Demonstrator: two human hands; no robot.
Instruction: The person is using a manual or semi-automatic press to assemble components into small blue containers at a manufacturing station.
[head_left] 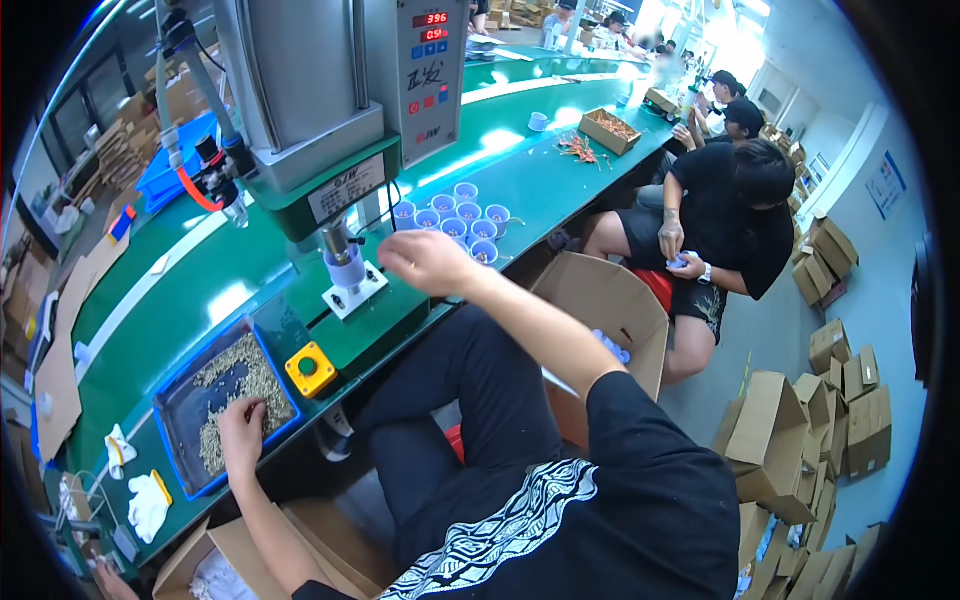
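Note:
My left hand [243, 432] reaches into a blue-rimmed tray [180, 440] of small beige-grey pieces [240, 362]. Its fingertips are pinched together among them; what they hold, if anything, is hidden. My right hand [428, 262] is raised beside a bench press [300, 80], its fingers loosely bent and a thumb apart, with nothing seen in it. Just left of those fingertips, a light purple cup [346, 270] sits under the press ram [337, 238], on a white fixture plate [356, 294].
Several purple cups [455, 228] stand beyond my right hand on the green bench [500, 170]. A yellow box with a green button [310, 368] is right of the tray. White gloves [150, 505] lie left. An open carton [600, 300] and a seated person [740, 210] are at right.

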